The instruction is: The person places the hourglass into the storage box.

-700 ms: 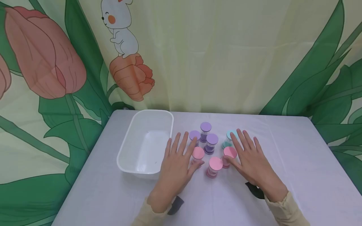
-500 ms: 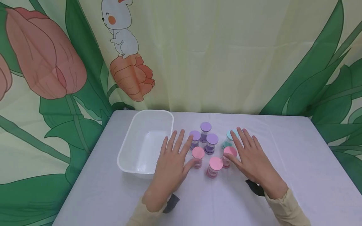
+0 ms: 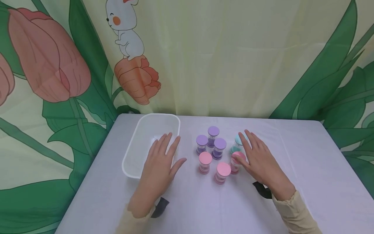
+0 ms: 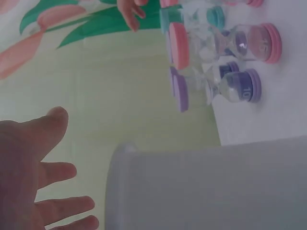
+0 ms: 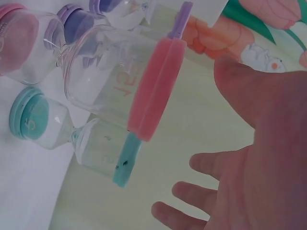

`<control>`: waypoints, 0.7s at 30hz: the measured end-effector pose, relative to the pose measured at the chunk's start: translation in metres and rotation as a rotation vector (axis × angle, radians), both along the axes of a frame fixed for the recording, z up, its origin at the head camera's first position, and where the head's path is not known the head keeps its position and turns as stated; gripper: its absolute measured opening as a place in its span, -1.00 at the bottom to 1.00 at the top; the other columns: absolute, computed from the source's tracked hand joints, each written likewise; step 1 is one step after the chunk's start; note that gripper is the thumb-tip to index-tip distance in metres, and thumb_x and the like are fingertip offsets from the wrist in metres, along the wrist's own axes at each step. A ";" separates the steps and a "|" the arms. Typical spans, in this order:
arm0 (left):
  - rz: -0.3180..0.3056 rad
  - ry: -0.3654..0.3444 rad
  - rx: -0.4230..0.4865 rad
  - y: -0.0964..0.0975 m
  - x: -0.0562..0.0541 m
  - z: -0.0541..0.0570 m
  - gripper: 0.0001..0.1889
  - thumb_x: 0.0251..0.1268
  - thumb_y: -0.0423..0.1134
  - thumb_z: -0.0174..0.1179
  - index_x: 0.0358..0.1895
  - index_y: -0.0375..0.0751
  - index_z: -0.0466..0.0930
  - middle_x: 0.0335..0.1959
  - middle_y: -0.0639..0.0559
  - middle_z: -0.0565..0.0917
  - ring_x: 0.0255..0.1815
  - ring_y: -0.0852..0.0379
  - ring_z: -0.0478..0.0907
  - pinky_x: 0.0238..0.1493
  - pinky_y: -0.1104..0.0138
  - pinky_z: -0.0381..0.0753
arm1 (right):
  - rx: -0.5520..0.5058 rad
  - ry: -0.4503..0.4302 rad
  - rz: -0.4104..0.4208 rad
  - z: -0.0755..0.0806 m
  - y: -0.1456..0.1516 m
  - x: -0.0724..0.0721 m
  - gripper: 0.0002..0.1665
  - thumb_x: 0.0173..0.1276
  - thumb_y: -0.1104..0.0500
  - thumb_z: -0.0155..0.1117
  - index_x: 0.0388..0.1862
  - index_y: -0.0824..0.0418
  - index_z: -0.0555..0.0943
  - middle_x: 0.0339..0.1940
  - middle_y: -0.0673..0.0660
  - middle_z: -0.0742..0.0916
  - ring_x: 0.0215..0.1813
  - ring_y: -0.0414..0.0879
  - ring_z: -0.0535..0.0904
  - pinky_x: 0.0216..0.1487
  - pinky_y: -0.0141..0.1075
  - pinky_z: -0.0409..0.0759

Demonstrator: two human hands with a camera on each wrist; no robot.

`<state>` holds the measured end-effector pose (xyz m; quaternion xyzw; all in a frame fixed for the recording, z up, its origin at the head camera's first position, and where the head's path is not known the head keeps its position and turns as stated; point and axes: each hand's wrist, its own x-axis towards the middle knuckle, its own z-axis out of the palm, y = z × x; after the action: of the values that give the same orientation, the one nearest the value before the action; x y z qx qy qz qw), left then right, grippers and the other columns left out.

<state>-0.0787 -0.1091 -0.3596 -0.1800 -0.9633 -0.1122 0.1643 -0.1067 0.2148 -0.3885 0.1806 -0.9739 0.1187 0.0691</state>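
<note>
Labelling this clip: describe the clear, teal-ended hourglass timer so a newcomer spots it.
On the white-clothed table, right of the white rectangular plastic tub in the head view, stand seven clear hourglass timers. On their right side, behind a pink-ended timer and partly covered by the person's right hand, is the teal-ended timer. No neighbour shares its colour: three are pink, three purple.

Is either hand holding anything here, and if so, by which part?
Nothing is held. The left hand, by the white tub, and the right hand, near a pink hourglass, are both spread and empty.
</note>
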 end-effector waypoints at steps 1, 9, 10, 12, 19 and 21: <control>0.003 0.001 0.001 -0.003 -0.001 0.000 -0.28 0.35 0.09 0.21 0.49 -0.11 0.26 0.48 -0.21 0.31 0.53 -0.16 0.19 0.53 -0.06 0.14 | -0.005 0.005 -0.003 0.000 0.000 -0.001 -0.06 0.46 -0.14 0.14 0.58 0.31 0.04 0.55 0.41 0.16 0.51 0.38 0.10 0.47 0.23 0.13; -0.015 0.107 0.068 -0.031 -0.006 0.002 -0.35 0.24 -0.09 0.35 0.39 -0.15 0.41 0.34 -0.22 0.47 0.37 -0.17 0.39 0.40 -0.07 0.37 | -0.025 -0.003 -0.014 0.000 0.001 -0.007 -0.04 0.44 -0.12 0.18 0.57 0.34 0.05 0.51 0.44 0.21 0.47 0.40 0.16 0.41 0.27 0.24; -0.017 0.121 0.082 -0.035 -0.006 0.003 -0.36 0.22 -0.11 0.37 0.37 -0.15 0.43 0.32 -0.21 0.49 0.34 -0.17 0.42 0.37 -0.07 0.41 | -0.026 -0.006 -0.014 0.000 0.001 -0.008 -0.03 0.43 -0.12 0.20 0.57 0.34 0.05 0.51 0.44 0.21 0.46 0.40 0.17 0.41 0.27 0.26; -0.015 0.128 0.111 -0.042 -0.008 0.004 -0.37 0.22 -0.14 0.37 0.36 -0.16 0.44 0.30 -0.21 0.51 0.32 -0.18 0.44 0.33 -0.09 0.44 | -0.026 -0.011 -0.013 0.000 0.001 -0.009 -0.03 0.41 -0.10 0.22 0.56 0.35 0.05 0.51 0.44 0.21 0.45 0.41 0.18 0.39 0.27 0.30; 0.050 0.064 0.187 -0.064 -0.013 0.002 -0.41 0.24 -0.16 0.35 0.34 -0.17 0.46 0.26 -0.23 0.55 0.27 -0.21 0.48 0.21 -0.14 0.53 | -0.026 -0.031 -0.030 0.003 0.003 -0.016 0.00 0.36 -0.08 0.31 0.54 0.37 0.08 0.49 0.44 0.23 0.43 0.38 0.22 0.33 0.26 0.38; 0.069 0.053 0.201 -0.069 -0.014 0.001 -0.43 0.24 -0.18 0.34 0.32 -0.18 0.47 0.24 -0.24 0.55 0.25 -0.23 0.49 0.18 -0.16 0.54 | -0.028 -0.036 -0.035 0.004 0.003 -0.017 -0.01 0.35 -0.07 0.32 0.53 0.37 0.10 0.49 0.44 0.24 0.43 0.38 0.22 0.31 0.26 0.40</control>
<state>-0.0922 -0.1781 -0.3582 -0.1325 -0.9481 -0.1976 0.2107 -0.1238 0.2183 -0.3844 0.1603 -0.9763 0.1342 0.0562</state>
